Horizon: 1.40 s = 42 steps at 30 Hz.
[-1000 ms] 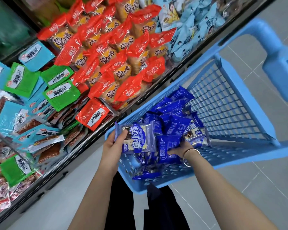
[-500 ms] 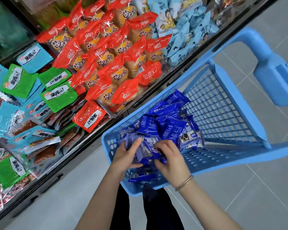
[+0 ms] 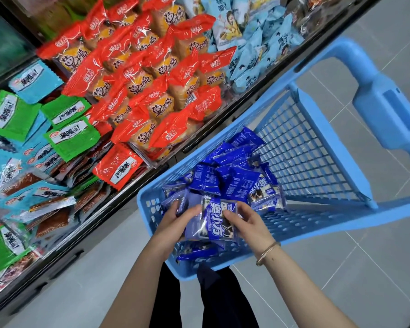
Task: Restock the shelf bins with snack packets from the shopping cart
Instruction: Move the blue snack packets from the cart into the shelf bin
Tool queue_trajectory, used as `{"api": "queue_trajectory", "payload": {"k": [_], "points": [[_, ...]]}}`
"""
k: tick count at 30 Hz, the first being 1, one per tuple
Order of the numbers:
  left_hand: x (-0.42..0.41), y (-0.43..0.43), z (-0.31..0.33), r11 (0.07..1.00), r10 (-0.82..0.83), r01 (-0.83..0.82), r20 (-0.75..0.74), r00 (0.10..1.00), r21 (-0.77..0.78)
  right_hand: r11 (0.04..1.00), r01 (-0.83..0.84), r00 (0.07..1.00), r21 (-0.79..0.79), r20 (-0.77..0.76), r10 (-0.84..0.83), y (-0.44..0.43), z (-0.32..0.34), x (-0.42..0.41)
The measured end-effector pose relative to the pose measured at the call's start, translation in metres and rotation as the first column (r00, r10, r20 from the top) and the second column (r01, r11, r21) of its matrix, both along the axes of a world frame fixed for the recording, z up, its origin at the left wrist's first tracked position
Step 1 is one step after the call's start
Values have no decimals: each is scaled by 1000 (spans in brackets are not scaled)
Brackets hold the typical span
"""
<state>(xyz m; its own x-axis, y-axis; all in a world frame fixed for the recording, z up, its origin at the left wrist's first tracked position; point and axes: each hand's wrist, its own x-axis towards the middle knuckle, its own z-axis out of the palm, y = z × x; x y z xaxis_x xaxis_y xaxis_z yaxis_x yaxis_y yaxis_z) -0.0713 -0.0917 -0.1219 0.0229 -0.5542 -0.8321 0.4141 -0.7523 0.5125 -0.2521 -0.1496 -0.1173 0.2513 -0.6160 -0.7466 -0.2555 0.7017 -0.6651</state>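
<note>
**Both hands close on one stack**

Two bare forearms reach forward from the bottom edge of the view and converge. The left hand point(image 3: 173, 221) is turned palm inward, with its thumb laid across the top of a small stack of glossy blue-and-white plastic snack packets point(image 3: 211, 221) and its fingers curled underneath. The right hand point(image 3: 249, 224) meets the stack from the other side, back of the hand up, its fingertips pinching the right edge. A thin gold-coloured metal bangle point(image 3: 268, 253) circles the right wrist.
</note>
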Motion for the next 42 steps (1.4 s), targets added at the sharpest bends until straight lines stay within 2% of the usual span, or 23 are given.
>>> {"api": "queue_trajectory", "payload": {"k": [3,5,7,9,11,13,15,18,20,21,24,26,28,29,31,32,33,34,37,40,42], "points": [[1,-1,-3,1000,7,-6,26,1000,-23,1000,-19,998,-5,-64,19,-5,-4,-2],[3,-1,-5,994,48,-54,-68,996,-90,998,44,996,36,-78,-41,-8,-8,-3],[2,-1,-3,983,56,-78,-133,990,-168,986,134,991,97,-29,-131,-11,-9,-3],[-1,-1,-4,972,114,-135,-115,987,-192,972,174,980,158,68,-187,-14,-8,-3],[-5,-4,-3,952,266,-277,-102,959,-127,989,72,990,130,110,-86,-18,-7,-6],[-6,-8,-5,944,328,-327,25,944,-49,989,-149,988,15,36,149,-22,-6,-9],[-4,-11,-5,971,239,-235,194,952,-40,950,-298,954,-92,-50,294,-29,-3,-10],[-2,-12,-5,1000,6,2,278,961,-28,879,-406,914,-249,-140,382,-42,5,-5],[-3,-9,-5,993,-117,111,252,961,38,818,-463,886,-341,-184,425,-49,13,3],[-4,-7,-6,992,-127,121,206,970,40,797,-472,882,-377,-190,432,-51,16,8],[-9,-4,-2,991,-113,116,39,993,-66,726,-494,869,-479,-239,434,-53,21,25],[-12,-1,-3,984,-127,133,52,990,-115,680,-528,849,-509,-277,451,-50,18,33],[-13,3,-8,994,-69,76,87,994,-77,708,-493,870,-505,-275,409,-46,10,34],[-12,6,-10,998,-34,39,96,995,-47,759,-417,907,-500,-277,316,-45,4,33],[-8,11,-12,999,40,-39,101,994,-10,884,-131,949,-449,-315,-20,-48,-11,25],[-5,13,-14,998,69,-69,108,992,0,918,19,919,-397,-354,-172,-52,-20,20],[-3,15,-16,996,89,-90,111,990,5,936,114,874,-332,-415,-254,-57,-30,16],[0,18,-16,994,108,-109,111,988,3,956,137,835,-261,-488,-253,-62,-39,14],[9,22,-19,990,141,-142,134,981,-4,993,17,750,-115,-656,-89,-66,-61,27],[17,26,-20,988,154,-154,175,972,-13,994,14,673,-109,-735,-89,-63,-72,40],[23,29,-21,986,165,-163,186,969,-29,986,55,676,-158,-721,-153,-63,-77,39]]}}
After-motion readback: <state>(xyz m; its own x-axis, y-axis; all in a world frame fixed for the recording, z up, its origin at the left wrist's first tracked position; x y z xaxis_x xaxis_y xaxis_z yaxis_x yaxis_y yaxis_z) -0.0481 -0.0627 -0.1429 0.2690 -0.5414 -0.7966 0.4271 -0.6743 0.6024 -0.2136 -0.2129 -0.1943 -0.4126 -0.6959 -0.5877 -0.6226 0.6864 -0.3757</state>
